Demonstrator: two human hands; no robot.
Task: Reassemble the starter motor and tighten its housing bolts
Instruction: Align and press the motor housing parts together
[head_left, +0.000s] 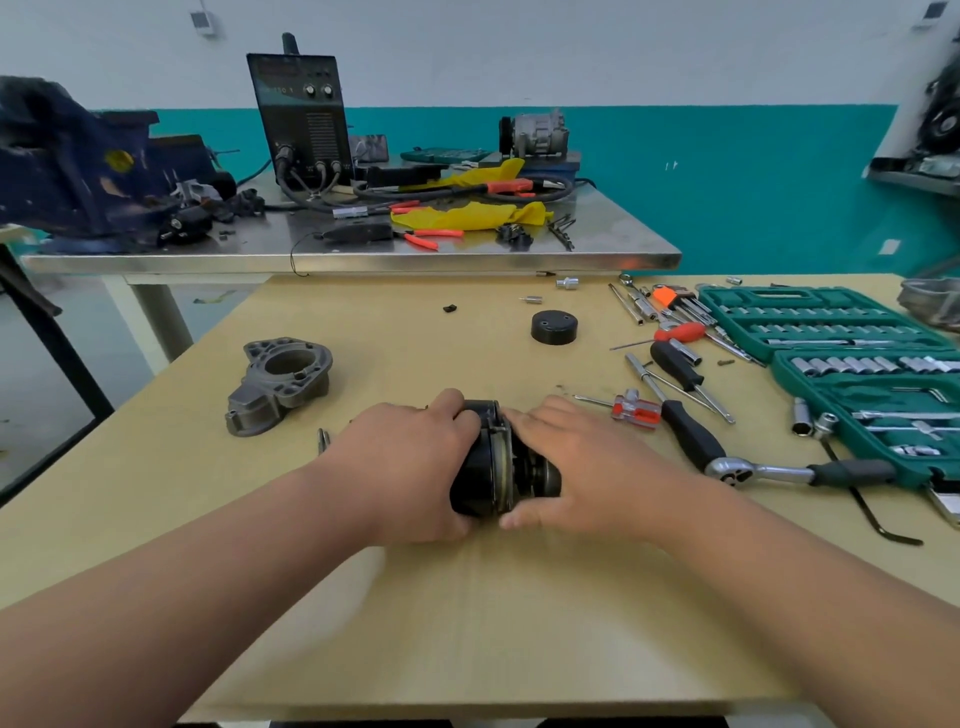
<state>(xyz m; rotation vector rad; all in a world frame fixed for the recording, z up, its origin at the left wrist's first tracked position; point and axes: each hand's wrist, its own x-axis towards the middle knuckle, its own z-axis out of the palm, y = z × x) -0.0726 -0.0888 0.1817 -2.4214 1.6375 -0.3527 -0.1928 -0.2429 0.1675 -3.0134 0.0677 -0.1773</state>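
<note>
On the bench (467, 613) before me I have the motor body (480, 467) between my left hand (415, 467) and right hand (576, 462); the nose housing (280, 384) lies behind it to the left; the end cap (554, 326) behind; the ratchet (763, 472) and socket case (831, 332) to the right; a second table (363, 262) stands beyond.

Head-height view, looking forward and down, close over the tan wooden tabletop (467, 623), teal-banded wall (727, 156) beyond.

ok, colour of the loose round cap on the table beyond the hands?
Black: the round black cap shows clearest in the head view, the only one.
</note>
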